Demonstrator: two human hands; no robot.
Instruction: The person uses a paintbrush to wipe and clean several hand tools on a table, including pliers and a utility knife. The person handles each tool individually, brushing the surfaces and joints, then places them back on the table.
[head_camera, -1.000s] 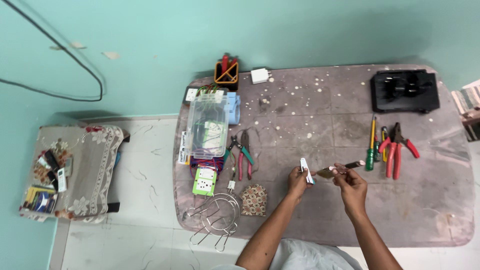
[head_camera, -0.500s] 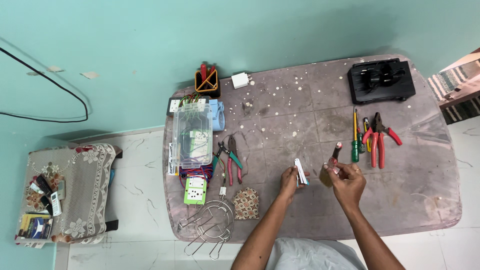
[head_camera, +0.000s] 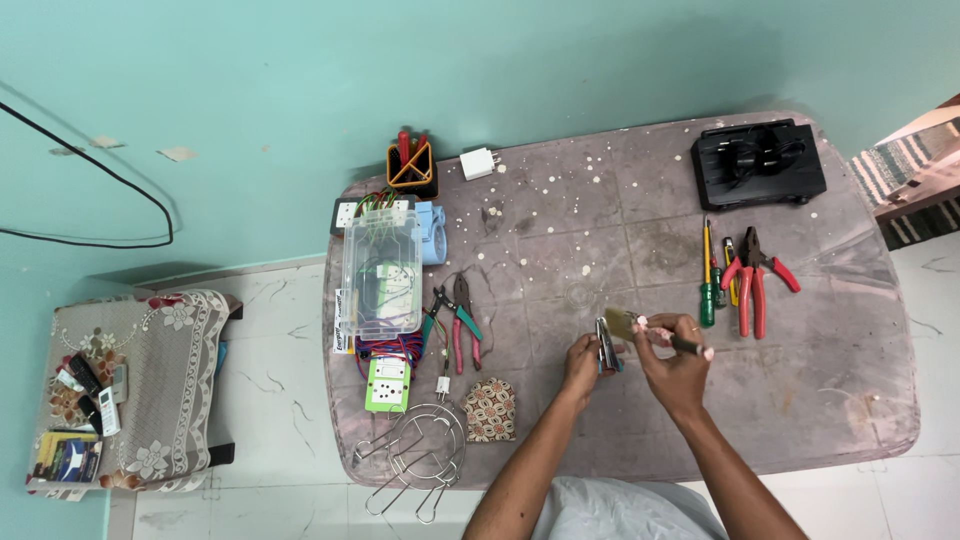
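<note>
Over grey table, left hand pinches indistinct clip; right hand grips brush.

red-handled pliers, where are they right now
In the head view, the red-handled pliers lie right of centre on the table, beside the green screwdriver and below the black tray.

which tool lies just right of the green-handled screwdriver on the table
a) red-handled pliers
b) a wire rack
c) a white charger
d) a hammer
a: the red-handled pliers lie just right of the green-handled screwdriver, far from the wire rack and the white charger.
</note>
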